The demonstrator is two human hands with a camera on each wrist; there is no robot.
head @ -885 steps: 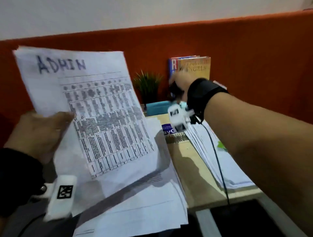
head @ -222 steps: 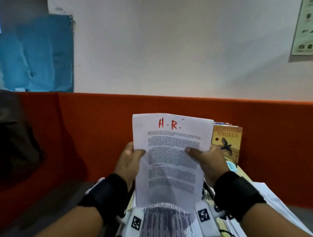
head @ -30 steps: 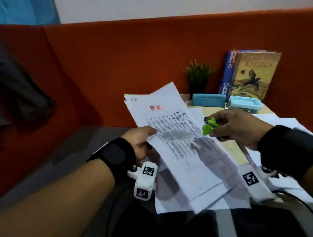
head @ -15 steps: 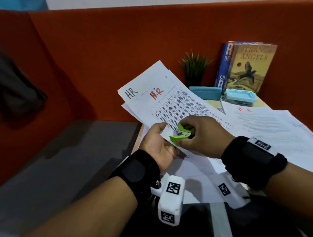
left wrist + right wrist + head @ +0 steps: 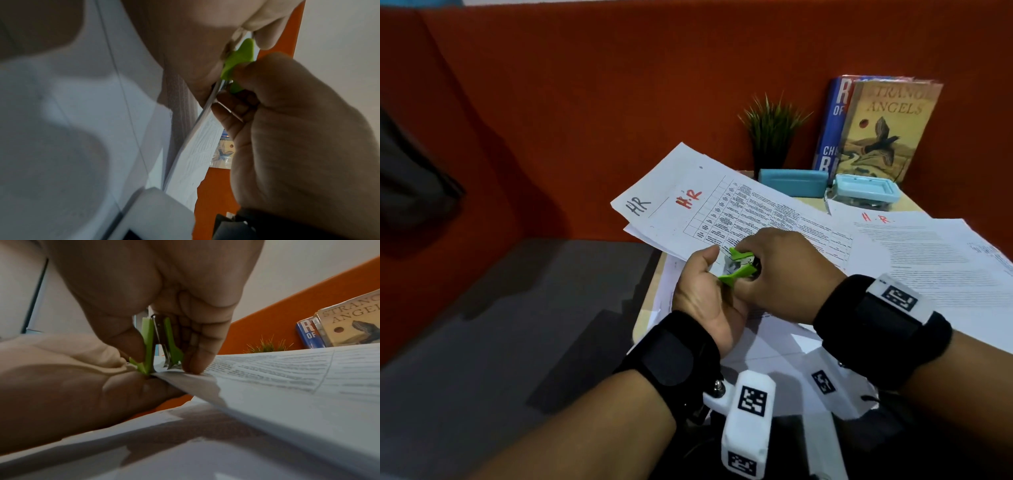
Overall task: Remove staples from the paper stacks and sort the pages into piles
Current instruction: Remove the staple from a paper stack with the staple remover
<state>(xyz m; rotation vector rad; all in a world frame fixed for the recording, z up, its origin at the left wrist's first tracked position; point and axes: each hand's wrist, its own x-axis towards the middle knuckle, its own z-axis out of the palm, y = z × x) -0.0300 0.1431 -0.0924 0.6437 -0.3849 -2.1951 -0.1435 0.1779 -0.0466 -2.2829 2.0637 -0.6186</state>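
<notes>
- Green plastic staple remover (image 5: 738, 263) pinched between thumb and fingers of right hand (image 5: 780, 274); metal claws pressed onto corner of stapled HR stack (image 5: 722, 212).
- Left hand (image 5: 702, 294) gripping that same corner, thumb on top, fingers curled underneath; stack held raised above near left corner of table (image 5: 645, 308).
- Right wrist view: claw tips (image 5: 170, 365) touching paper right at corner edge, left thumb just beside them. Staple itself not visible in any view.
- Loose HR sheet (image 5: 928, 260) lying flat toward right side of table; more white pages (image 5: 774, 346) under both wrists. 2 books (image 5: 876, 130), small plant (image 5: 772, 126), 2 blue cases (image 5: 794, 181) along far edge.
- Risk 1: claws biting paper instead of sliding under staple, tearing corner. Likely cause: steep tool angle, unsupported stack in mid-air.
- Risk 2: claw tip slipping into left thumb, given closeness.
- Risk 3: freed staple springing off onto floor or among pages below.
- Risk 4: released pages fanning out and sliding off near edge once staple lets go, mixing with sheets beneath.
</notes>
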